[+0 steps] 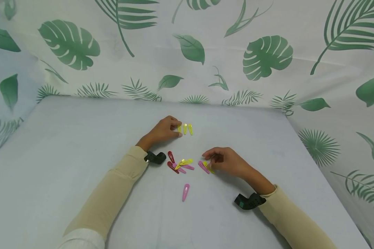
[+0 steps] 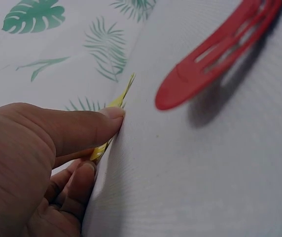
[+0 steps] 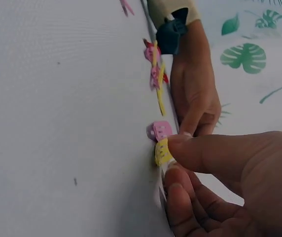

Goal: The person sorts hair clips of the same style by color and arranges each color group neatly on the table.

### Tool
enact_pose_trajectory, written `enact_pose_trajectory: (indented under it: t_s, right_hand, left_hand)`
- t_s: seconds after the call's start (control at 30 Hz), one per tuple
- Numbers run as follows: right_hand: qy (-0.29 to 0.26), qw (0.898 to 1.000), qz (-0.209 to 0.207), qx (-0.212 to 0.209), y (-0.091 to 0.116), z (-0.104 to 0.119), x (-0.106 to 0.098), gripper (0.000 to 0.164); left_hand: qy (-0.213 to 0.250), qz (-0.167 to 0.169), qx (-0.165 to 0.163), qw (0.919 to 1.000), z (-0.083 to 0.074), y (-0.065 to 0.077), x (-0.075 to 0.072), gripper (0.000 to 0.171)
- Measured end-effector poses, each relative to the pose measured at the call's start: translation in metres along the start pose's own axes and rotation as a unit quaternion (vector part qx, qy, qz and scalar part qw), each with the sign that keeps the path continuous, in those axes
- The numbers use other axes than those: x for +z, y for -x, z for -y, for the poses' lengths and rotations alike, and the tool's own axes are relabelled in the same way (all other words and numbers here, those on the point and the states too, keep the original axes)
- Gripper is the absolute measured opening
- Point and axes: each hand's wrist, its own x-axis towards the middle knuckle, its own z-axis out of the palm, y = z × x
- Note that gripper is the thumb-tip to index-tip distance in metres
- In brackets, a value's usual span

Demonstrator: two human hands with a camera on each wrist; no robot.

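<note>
At the far middle of the table, my left hand [image 1: 163,130] has thumb and fingertips around a yellow snap hair clip [image 1: 179,128], leftmost of a short row. Two more yellow clips [image 1: 188,129] stand just right of it. My right hand [image 1: 229,162], nearer and to the right, pinches another yellow hair clip [image 3: 163,152] between thumb and fingers. A pink clip [image 1: 203,167] lies right beside that one. Between the hands is a loose pile with red clips [image 1: 170,156], pink clips [image 1: 189,167] and yellow clips [image 1: 187,161], some overlapping.
A single pink clip [image 1: 186,192] lies closer to me, below the pile. White cloth covers the table [image 1: 81,138]. Behind it hangs a leaf-printed curtain [image 1: 218,52]. Each wrist wears a black camera [image 1: 250,201].
</note>
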Motion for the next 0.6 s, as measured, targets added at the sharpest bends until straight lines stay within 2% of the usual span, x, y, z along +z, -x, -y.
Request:
enact_pose_trajectory:
  t_s: [0.2, 0.3, 0.6]
  right_hand:
    - [0.053, 0.997, 0.007, -0.047, 0.0019, -0.0011, 0.0013, 0.033]
    - [0.074, 0.996, 0.007, -0.047, 0.0026, 0.0006, 0.0016, 0.030]
    - [0.066, 0.996, 0.021, -0.058, 0.0017, 0.0023, 0.0000, 0.021]
  left_hand:
    - [-0.001, 0.002, 0.001, 1.0000, -0.0010, -0.0001, 0.0005, 0.052]
    - [0.000, 0.001, 0.001, 1.0000, -0.0009, -0.0005, 0.0008, 0.052]
    - [0.002, 0.000, -0.005, 1.0000, -0.0016, 0.0005, 0.0006, 0.052]
